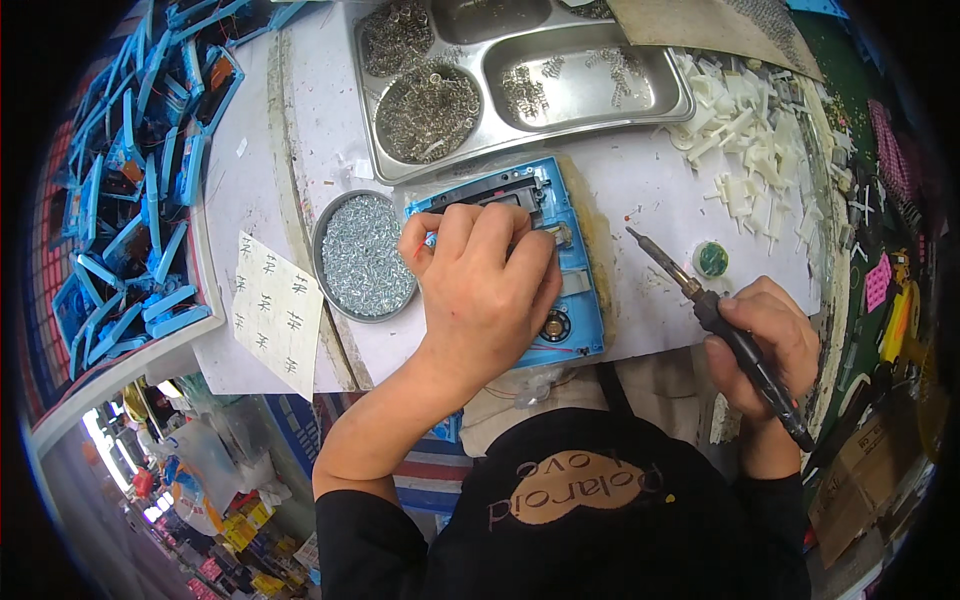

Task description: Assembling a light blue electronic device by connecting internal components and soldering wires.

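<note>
A blue plastic casing (590, 318) with black inner parts, a small round metal part and thin wires lies on the table before me. My left hand (490, 270) is over it, its fingers bent and closed down into its upper part. What those fingertips grip is hidden beneath the hand; a bit of red shows by the thumb. My right hand (768, 345) is closed round the black handle of a soldering iron (735, 340). Its pointed metal tip is aimed up and left, to the right of the casing and apart from it.
A round dish (366, 255) of small screws stands left of the casing, beside a marked paper sheet (275, 310). Beyond is a metal tray (470, 150) of springs. White plastic parts (745, 150) and a small green round tin (710, 260) are right. Blue casings (120, 230) are heaped far left.
</note>
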The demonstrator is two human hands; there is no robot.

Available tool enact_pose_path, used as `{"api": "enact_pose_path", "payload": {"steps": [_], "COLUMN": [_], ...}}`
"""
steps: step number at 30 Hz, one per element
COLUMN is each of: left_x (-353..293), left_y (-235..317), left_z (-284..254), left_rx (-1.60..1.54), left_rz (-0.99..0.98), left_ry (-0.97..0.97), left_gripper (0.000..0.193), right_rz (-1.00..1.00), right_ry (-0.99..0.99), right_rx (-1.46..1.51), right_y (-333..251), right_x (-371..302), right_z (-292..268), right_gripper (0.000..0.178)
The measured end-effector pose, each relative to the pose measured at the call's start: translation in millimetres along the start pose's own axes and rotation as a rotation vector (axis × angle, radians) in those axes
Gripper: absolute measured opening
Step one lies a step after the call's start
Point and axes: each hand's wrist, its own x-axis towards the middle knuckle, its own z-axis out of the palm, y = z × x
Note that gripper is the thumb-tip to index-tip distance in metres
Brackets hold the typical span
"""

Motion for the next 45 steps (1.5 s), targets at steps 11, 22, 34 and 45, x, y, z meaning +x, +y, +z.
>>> {"api": "enact_pose_path", "payload": {"steps": [11, 22, 34, 45], "left_x": [-1, -36, -24, -31], "left_y": [-2, -48, -69, -51], "left_z": [-2, -47, -34, -31], "left_rx": [0.009, -0.037, -0.424, -0.592], "left_rz": [0.003, -0.222, 0.112, -0.432], "left_ry": [-0.019, -0.083, -0.067, -0.035], "left_gripper": [0.023, 0.025, 0.040, 0.017], "right_rz": [-0.014, 0.066, 0.059, 0.006], "right_ry": [0.002, -0.010, -0.045, 0.009], "right_rx": [-0.004, 0.011, 0.017, 0.165], "right_y": [1, 2, -4, -11], "right_x": [3, 1, 12, 49], "right_z": [2, 1, 9, 54], "right_gripper": [0.036, 0.035, 0.034, 0.040]}}
